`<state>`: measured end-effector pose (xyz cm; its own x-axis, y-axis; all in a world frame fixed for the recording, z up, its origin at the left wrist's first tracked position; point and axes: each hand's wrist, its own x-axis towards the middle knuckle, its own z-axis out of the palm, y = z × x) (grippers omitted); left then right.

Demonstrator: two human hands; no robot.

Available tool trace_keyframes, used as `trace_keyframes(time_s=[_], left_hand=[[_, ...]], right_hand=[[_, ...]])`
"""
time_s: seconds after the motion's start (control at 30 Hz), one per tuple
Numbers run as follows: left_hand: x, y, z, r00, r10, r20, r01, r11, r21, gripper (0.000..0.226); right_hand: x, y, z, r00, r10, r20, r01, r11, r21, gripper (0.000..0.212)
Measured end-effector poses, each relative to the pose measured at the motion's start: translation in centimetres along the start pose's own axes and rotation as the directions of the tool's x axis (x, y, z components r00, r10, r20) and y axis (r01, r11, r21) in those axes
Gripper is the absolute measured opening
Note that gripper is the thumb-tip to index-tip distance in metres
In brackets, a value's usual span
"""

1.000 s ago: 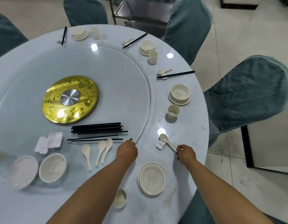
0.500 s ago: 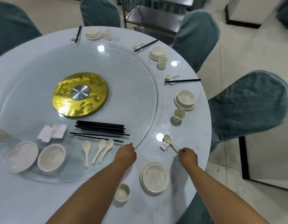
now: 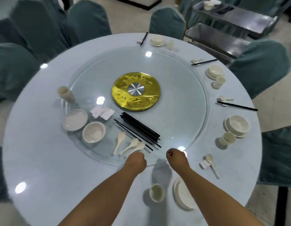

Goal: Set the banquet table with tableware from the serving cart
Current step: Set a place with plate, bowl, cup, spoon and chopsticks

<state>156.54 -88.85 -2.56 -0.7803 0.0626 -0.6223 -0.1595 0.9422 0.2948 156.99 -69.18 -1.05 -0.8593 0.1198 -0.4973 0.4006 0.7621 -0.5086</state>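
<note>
The round pale-blue banquet surface (image 3: 43,160) fills most of the head view, ringed by teal fabric-covered chairs (image 3: 259,66), with a steel serving cart (image 3: 223,30) standing beyond its far right edge. On it lies a large clear glass turntable (image 3: 182,95) with a gold disc with a silver hub (image 3: 136,91) at its middle. On the turntable's near left part lie a bundle of black chopsticks (image 3: 140,129), a shallow cream plate (image 3: 75,119), a cream bowl (image 3: 93,131) just beside it, three cream spoons (image 3: 130,145) and small white rests (image 3: 102,112); a stack of cream cups (image 3: 65,94) stands at its left edge. Place settings of bowl on plate, cup, spoon and chopsticks sit round the right rim. Nearest, a cream plate (image 3: 182,194) and a small cream cup (image 3: 157,192) sit by the right forearm, and a cream spoon on a white rest (image 3: 210,162) lies to their right. The left hand (image 3: 135,160) is curled at the turntable's near edge, just below the spoons; whether it grips anything I cannot tell. The right hand (image 3: 175,156) is curled too, and holds nothing that can be seen.
</note>
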Motion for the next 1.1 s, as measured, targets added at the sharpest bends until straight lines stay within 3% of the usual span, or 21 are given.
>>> trace_keyframes(time_s=[0.07,0.37,0.6,0.93,1.1], left_hand=[[-0.1,-2.0,-0.3,1.000,-0.022,-0.009,0.022,1.000,-0.009,0.028],[0.4,-7.5,-1.5,1.000,0.028,0.011,-0.028,0.999,-0.017,0.031],[1.0,-10.2,-2.5,0.999,0.032,0.008,-0.032,0.999,0.004,0.029],[1.4,-11.8,-2.8,1.000,0.011,0.016,-0.012,0.998,0.059,0.026],[1.0,-11.9,-3.0,1.000,0.013,0.027,-0.015,0.999,0.041,0.029]], right_hand=[[0.5,-2.3,1.9,0.998,-0.048,0.035,0.049,0.998,-0.026,0.018],[3.4,-8.3,8.5,0.990,-0.094,0.105,0.115,0.968,-0.221,0.051],[5.1,-10.0,10.7,0.991,-0.106,0.082,0.130,0.912,-0.390,0.022],[5.5,-11.6,11.6,0.979,0.027,0.202,0.072,0.881,-0.467,0.019],[5.1,-11.3,11.5,0.976,0.011,0.218,0.098,0.870,-0.483,0.021]])
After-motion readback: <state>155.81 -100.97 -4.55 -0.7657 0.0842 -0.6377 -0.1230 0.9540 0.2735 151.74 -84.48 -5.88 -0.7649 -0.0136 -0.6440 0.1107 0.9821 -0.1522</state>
